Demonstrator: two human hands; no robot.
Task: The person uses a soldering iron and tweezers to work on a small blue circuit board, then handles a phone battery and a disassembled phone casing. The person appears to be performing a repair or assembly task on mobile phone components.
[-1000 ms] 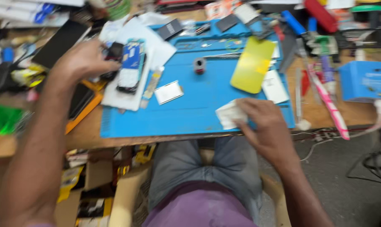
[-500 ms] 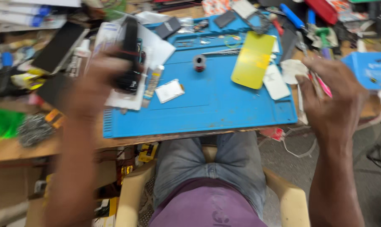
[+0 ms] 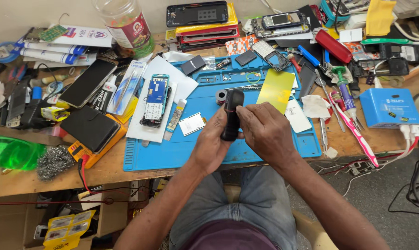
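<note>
Over the near middle of the blue work mat (image 3: pixel 283 153), we hold a small black phone (image 3: pixel 231 115) upright between both hands. Our left hand (image 3: pixel 213 141) wraps its left side; our right hand (image 3: pixel 265 132) pinches its right edge with thumb and fingertips. Left of them lies an opened keypad phone (image 3: pixel 154 99) on white paper (image 3: pixel 147 129); a yellow card (image 3: pixel 276 88) sits just beyond.

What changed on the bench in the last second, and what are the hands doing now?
The left hand came in from the left side of the bench carrying a black phone. The right hand swung out to the right, then came back to the middle, and now both hold the phone above the blue mat. The yellow card and the opened phone on white paper stayed put.
</note>
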